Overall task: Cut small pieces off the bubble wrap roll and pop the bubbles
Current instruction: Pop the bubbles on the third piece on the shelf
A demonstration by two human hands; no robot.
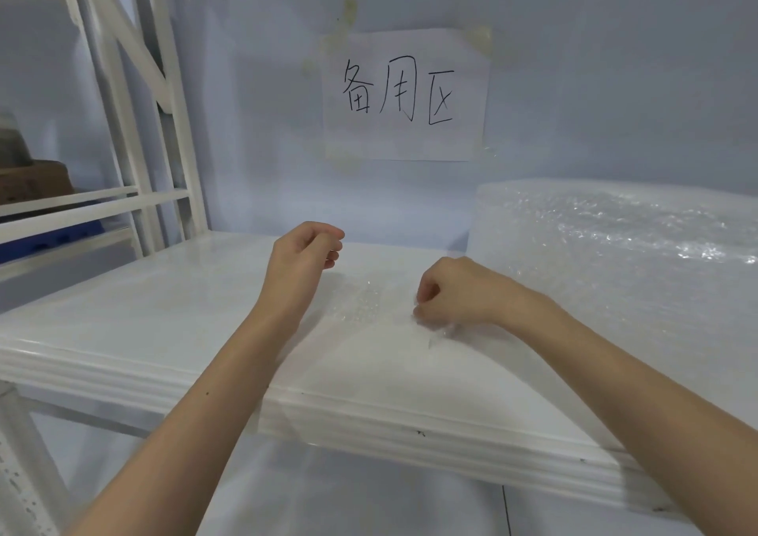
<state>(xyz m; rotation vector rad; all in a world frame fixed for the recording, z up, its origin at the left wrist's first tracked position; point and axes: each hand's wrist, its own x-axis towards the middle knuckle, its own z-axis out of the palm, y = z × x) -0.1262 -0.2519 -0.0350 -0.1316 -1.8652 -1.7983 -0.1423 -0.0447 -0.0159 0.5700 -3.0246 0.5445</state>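
Observation:
A small clear piece of bubble wrap [369, 304] lies flat on the white shelf [143, 330], between my hands. My right hand [451, 289] pinches the piece's right edge with thumb and curled fingers. My left hand [305, 254] hovers just above the shelf to the left of the piece, fingers curled loosely with nothing visible in them. The large bubble wrap roll [615, 240] rests on the shelf at the right, right behind my right hand.
A paper sign [406, 94] with handwritten characters is taped to the wall behind the shelf. White shelving uprights [164, 105] rise at the left, with a cardboard box [33, 183] behind them. The shelf's front edge [369, 416] runs across below my forearms.

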